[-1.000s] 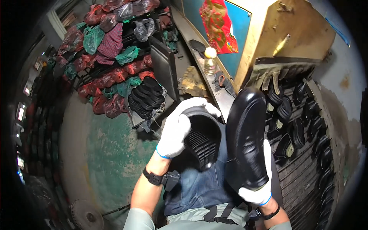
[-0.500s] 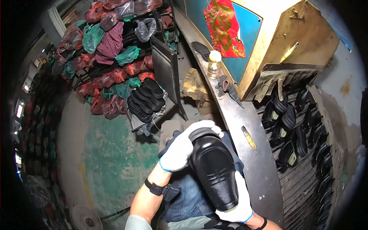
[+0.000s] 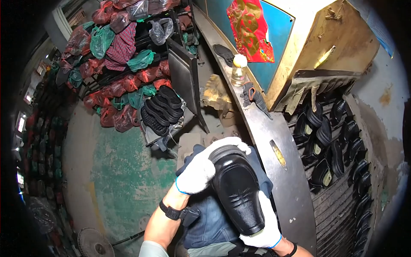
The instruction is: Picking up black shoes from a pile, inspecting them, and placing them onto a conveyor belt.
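Observation:
A glossy black leather shoe [image 3: 238,188] is held over my lap, its vamp facing up and its rounded toe pointing away from me. My left hand [image 3: 198,170], in a white work glove, is closed round the toe end and the side of the sole. My right hand [image 3: 266,227], gloved the same way, grips the heel end from the right and below. The palm side of both hands is hidden by the shoe. Just right of the shoe is the metal bench edge, where a knife with a yellowish wrapped handle [image 3: 279,155] lies.
The curved metal bench [image 3: 274,137] carries a clear bottle [image 3: 238,73] and a loose sole [image 3: 223,52]. Several black shoes [image 3: 329,145] sit on a slatted rack at right. Black soles [image 3: 162,110] are stacked left of centre; a fan [image 3: 95,245] stands at lower left.
The shoe and both gloved hands have shifted very slightly, with the toe end tilted a little. Both hands keep their grip.

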`<action>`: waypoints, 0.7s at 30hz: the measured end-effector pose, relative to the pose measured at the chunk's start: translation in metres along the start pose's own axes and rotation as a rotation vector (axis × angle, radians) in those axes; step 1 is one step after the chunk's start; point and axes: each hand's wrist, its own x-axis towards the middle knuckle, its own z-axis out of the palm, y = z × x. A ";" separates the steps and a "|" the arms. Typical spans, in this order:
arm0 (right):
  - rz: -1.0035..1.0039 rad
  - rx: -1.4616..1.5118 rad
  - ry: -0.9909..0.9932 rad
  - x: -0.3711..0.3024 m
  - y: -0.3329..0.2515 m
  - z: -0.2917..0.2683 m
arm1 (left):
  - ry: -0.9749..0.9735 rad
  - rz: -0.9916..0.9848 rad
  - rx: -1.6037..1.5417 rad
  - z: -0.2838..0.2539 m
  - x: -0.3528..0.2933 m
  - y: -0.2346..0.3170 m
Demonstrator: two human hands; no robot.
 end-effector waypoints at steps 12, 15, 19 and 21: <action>-0.115 0.077 -0.023 0.035 0.036 0.026 | 0.035 -0.199 0.042 0.018 -0.003 0.047; 0.089 0.312 -0.132 0.066 0.055 0.036 | -0.144 -0.137 0.754 0.029 -0.008 0.097; 0.164 0.544 -0.268 0.098 0.085 0.020 | -0.387 0.353 1.131 0.065 -0.054 0.071; -0.071 0.608 -0.177 0.114 0.092 0.000 | -0.714 0.485 1.431 0.078 -0.091 0.014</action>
